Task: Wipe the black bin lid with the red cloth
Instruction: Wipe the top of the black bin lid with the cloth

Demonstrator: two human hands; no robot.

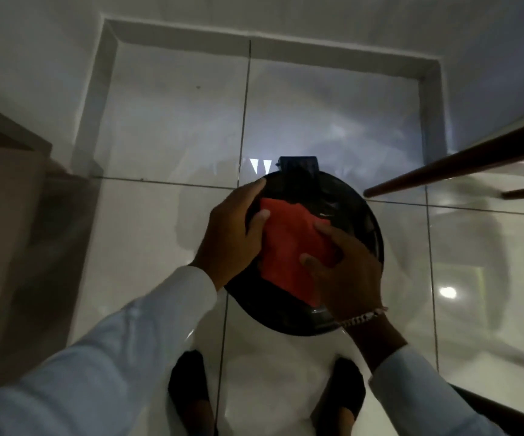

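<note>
ok, status:
lid: black bin lid (358, 215), round, held up over the tiled floor (166, 234), hinge tab at far edge.
cloth: red cloth (289, 247) lies flat on the lid's middle.
left hand (232, 234): grips the lid's left rim, fingers curled over the edge, thumb touching the cloth's left side.
right hand (345, 272): fingers spread, pressed flat on the cloth's right part; chain bracelet (361, 317) at the wrist.
feet (191, 391): dark shoes, below the lid.
right edge: brown wooden rail (462, 162), blurred.
</note>
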